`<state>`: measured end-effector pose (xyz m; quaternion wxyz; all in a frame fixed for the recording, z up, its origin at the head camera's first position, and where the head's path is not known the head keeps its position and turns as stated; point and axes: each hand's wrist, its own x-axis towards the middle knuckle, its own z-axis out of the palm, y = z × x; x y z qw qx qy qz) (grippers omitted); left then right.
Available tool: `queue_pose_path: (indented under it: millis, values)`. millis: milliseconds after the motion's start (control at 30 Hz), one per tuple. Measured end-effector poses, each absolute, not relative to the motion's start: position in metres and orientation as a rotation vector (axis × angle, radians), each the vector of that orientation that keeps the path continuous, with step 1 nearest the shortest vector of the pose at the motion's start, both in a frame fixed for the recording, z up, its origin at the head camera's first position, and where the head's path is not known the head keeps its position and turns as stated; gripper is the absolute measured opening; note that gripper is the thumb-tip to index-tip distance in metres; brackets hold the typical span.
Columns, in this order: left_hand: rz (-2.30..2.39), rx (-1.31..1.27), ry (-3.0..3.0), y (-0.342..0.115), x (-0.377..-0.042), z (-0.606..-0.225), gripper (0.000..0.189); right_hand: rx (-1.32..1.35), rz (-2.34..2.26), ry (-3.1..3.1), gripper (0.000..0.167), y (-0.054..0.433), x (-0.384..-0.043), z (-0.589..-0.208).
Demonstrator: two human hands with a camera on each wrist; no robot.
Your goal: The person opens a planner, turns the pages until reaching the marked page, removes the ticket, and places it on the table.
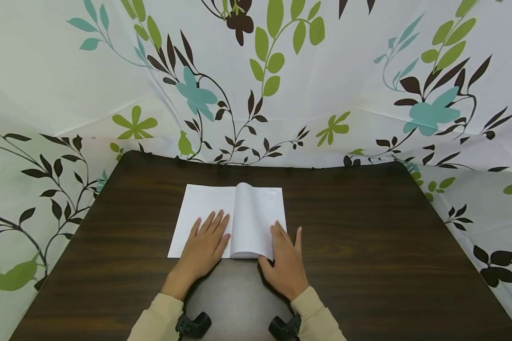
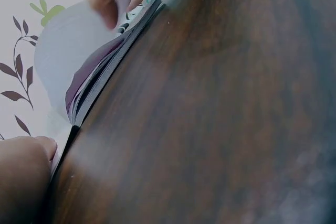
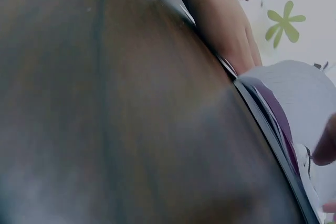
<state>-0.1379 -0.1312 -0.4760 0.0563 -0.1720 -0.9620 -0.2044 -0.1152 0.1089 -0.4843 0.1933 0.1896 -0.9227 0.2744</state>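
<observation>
A notebook with ruled white pages lies spread on the dark wooden table. My left hand rests flat on its left page, fingers straight and pointing away from me. At the lower right edge of the notebook, my right hand pinches a page between thumb and fingers. That page bulges upward near the spine and curves down toward the right hand. Seen edge-on in the left wrist view, the notebook shows a purple sheet under the raised page.
The dark wooden table extends on both sides of the notebook. A white cloth with leaf and flower prints hangs behind it. Black wrist cameras sit at both beige sleeves.
</observation>
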Motion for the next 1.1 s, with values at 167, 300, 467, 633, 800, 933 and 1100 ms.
queue_pose_path:
  millis: [167, 300, 467, 633, 800, 933, 1100]
  values:
    - [-0.608, -0.514, -2.920, -0.134, -0.139, -0.474, 0.057, 0.364, 0.892, -2.514, 0.075, 0.113, -0.116, -0.482]
    - [-0.624, -0.525, -2.922, -0.133, -0.139, -0.474, 0.056, 0.230, 1.073, -2.465, 0.068, 0.104, -0.115, -0.479]
    - [-0.617, -0.530, -2.924, -0.131, -0.138, -0.477, 0.055, 0.341, 1.240, -2.395, 0.043, 0.084, -0.116, -0.476]
    - [-0.611, -0.539, -2.923, -0.129, -0.137, -0.480, 0.054, 0.593, 1.303, -2.401, 0.051, 0.065, -0.118, -0.476]
    - [-0.753, -0.568, -2.888, -0.135, -0.140, -0.480, 0.051, 0.760, 1.170, -2.510, 0.051, 0.054, -0.117, -0.482]
    - [-1.112, -0.284, -2.670, -0.152, -0.148, -0.468, 0.052, 0.789, 1.134, -2.577, 0.050, 0.050, -0.117, -0.484]
    - [-1.341, 0.158, -2.120, -0.172, -0.148, -0.443, 0.053, 0.854, 1.040, -2.655, 0.047, 0.048, -0.120, -0.481]
